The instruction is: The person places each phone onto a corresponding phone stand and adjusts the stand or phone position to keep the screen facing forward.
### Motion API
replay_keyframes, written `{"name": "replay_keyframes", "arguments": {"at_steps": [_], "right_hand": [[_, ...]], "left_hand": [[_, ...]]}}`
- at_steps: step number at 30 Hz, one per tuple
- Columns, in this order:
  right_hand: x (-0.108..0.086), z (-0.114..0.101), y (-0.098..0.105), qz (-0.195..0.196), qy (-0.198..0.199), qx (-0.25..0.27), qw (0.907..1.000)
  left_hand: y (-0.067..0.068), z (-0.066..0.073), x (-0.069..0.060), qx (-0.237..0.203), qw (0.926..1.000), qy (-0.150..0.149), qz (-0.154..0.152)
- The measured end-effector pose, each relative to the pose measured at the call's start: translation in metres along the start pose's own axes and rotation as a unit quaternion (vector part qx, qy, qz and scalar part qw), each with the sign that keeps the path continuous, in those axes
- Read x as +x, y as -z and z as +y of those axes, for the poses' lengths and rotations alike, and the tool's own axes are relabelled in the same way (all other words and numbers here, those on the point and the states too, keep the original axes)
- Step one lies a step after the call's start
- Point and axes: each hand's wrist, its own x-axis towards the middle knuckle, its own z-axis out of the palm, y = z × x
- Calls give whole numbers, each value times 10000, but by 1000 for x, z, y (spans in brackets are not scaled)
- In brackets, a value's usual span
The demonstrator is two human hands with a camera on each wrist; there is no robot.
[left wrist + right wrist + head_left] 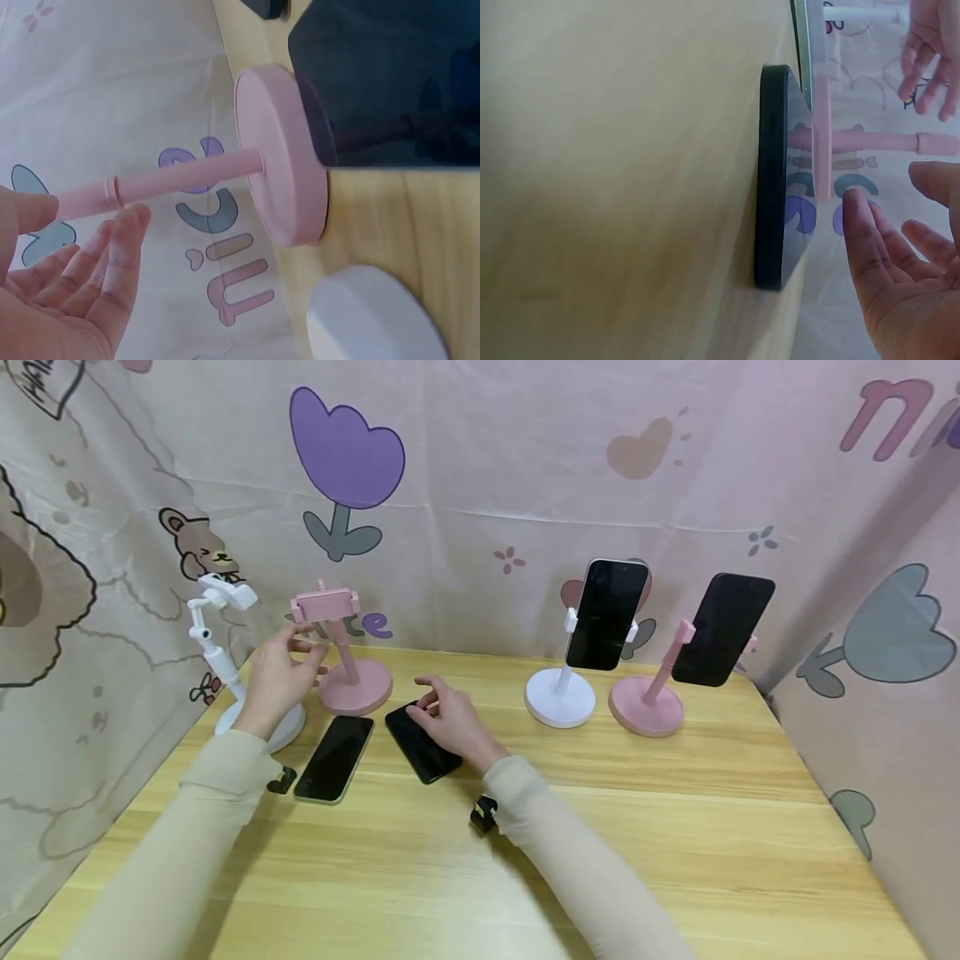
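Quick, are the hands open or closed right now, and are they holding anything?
Left hand: open, holding nothing, beside a pink stand.
Right hand: open, holding nothing, just above a phone.

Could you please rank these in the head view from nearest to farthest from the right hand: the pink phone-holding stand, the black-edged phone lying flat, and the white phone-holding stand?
1. Black-edged phone: lying flat, right by the right hand.
2. White phone-holding stand: off to the right.
3. Pink phone-holding stand: farther right, past the white one.
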Motion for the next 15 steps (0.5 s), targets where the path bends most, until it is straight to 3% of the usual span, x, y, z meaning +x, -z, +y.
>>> {"name": "replay_keyframes", "arguments": {"at_steps": [8, 15], "right_hand": [[10, -8, -16, 45, -110, -173, 9998], [19, -17, -25, 15, -199, -49, 9998]], "left_hand": [[10, 5, 15, 252, 9996, 32, 76], [10, 7, 20, 357, 9993, 22, 121]]}}
